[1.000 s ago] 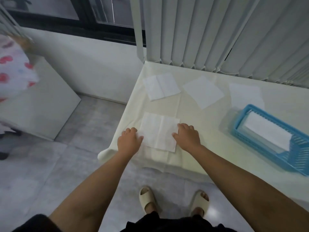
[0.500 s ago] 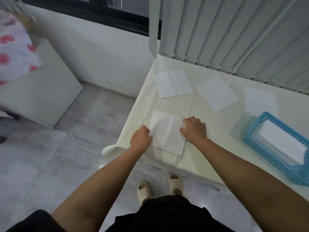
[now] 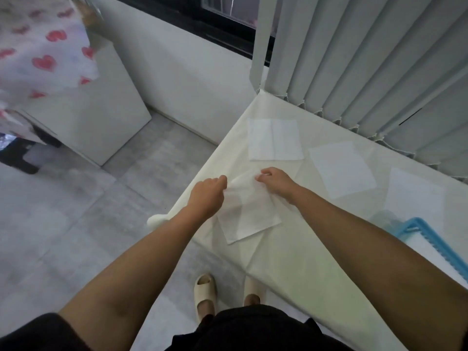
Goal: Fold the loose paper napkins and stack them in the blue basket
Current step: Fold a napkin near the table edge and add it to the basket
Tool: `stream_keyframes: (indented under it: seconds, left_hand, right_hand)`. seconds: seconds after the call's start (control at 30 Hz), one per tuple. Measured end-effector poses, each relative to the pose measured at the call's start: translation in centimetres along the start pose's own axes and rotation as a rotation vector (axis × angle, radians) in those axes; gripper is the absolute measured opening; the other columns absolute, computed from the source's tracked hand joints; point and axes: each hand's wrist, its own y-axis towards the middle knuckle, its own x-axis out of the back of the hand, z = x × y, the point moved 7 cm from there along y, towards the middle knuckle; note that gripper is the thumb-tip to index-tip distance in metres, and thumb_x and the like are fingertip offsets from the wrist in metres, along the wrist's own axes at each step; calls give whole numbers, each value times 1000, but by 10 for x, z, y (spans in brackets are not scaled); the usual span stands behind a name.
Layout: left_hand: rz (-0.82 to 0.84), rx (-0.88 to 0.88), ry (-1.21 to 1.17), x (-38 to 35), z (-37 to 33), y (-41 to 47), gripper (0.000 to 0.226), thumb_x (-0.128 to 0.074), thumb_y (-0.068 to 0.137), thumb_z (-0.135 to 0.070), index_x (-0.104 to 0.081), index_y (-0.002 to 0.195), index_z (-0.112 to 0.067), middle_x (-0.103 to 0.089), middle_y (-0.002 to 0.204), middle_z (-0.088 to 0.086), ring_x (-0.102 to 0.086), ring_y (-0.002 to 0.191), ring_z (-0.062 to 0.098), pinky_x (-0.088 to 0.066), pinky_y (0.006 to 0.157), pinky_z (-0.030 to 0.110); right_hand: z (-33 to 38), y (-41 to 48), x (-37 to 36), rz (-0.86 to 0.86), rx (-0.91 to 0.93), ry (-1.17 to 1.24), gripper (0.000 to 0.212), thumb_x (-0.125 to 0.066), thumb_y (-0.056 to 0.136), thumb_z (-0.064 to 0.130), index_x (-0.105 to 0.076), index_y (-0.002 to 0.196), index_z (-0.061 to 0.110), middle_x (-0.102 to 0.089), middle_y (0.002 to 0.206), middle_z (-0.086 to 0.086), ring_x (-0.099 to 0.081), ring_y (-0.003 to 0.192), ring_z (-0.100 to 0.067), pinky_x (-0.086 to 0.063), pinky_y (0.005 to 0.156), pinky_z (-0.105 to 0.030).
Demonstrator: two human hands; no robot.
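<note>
A white paper napkin [image 3: 249, 211] lies near the left edge of the cream-covered table [image 3: 298, 262]. My left hand [image 3: 206, 195] pinches its far left corner and my right hand [image 3: 276, 182] pinches its far right corner; that far edge is lifted off the cloth and blurred. Three more loose napkins lie flat beyond: one [image 3: 274, 139] at the back left, one [image 3: 342, 169] in the middle, one [image 3: 415, 193] to the right. The blue basket [image 3: 415, 228] shows only partly at the right edge, with white paper inside.
Vertical grey blinds [image 3: 367, 59] hang along the table's far side. The table's left edge drops to a grey tiled floor [image 3: 76, 211]. A white cabinet [image 3: 101, 117] and heart-patterned fabric [image 3: 38, 51] stand at the left. My sandalled feet [image 3: 205, 292] are by the table's near edge.
Both hands went from pressing the napkin's near corners to gripping its far corners, lifting that edge. The view swung left, so the basket slid to the right edge.
</note>
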Motion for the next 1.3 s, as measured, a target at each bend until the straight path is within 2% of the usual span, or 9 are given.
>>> stream_keyframes:
  seconds: [0.17,0.27,0.4,0.53,0.77,0.9,1.07,1.17,1.3]
  left_hand:
    - [-66,-8,-37,4,-4,3,39,-50,85,-6,-46,123,-14,-63,105,9,-56,98,32,-46,78,41]
    - [-112,47,-58,5,-2,1,38,-51,83,-6,-48,120,-14,-62,104,7,-55,99,31,-47,79,42]
    - [-165,20,-19,7,-5,-7,17,-57,80,-7,-55,96,-13,-62,90,6,-57,84,32,-46,69,41]
    - [-185,-138,-2,-1,-15,-29,18,-67,68,-9,-56,82,-15,-59,78,2,-55,69,28,-33,58,30]
    - [-18,-228,-45,-21,-32,-50,24,-53,72,-41,-57,86,-21,-61,96,-4,-55,84,22,-33,68,26]
    - [54,-124,-92,-28,-31,-53,35,-46,83,-57,-57,96,-26,-62,100,-10,-55,92,15,-38,75,28]
    - [1,70,-180,-27,-29,-42,24,-41,96,-41,-55,94,-22,-62,95,-6,-57,92,18,-46,72,34]
    - [-67,62,-129,-26,-37,-31,21,-47,96,-31,-60,109,-20,-61,108,-3,-55,103,21,-47,76,35]
    - [-22,55,-60,-35,-48,-15,33,-53,92,-26,-56,124,-16,-60,119,2,-54,109,25,-44,79,34]
  right_hand:
    - [16,10,11,69,116,87,7,-68,84,11,-66,90,11,-61,85,-2,-54,80,-15,-43,71,-24]
    - [21,10,22,45,196,7,12,-69,80,8,-62,76,16,-60,75,1,-54,73,-13,-41,67,-23]
    - [20,-4,32,37,279,-231,11,-67,77,14,-63,73,24,-64,77,8,-59,77,-13,-45,73,-29]
    - [8,-28,36,30,326,-458,12,-58,77,16,-65,79,25,-65,83,14,-59,89,-11,-41,87,-31]
    - [-17,-57,21,44,426,-727,14,-52,81,26,-65,84,31,-63,89,12,-52,93,-13,-33,99,-35]
    - [-37,-64,11,80,426,-832,22,-49,81,30,-68,93,31,-67,101,12,-52,102,-13,-28,103,-37]
    - [-52,-65,13,-79,439,-865,29,-45,85,21,-71,96,29,-70,103,10,-55,105,-15,-27,100,-36]
    - [-55,-66,16,-209,456,-841,31,-47,88,22,-67,111,27,-65,118,7,-52,112,-19,-29,99,-37]
    - [-68,-69,5,-208,460,-935,39,-49,87,24,-60,124,27,-55,134,2,-47,122,-25,-28,105,-42]
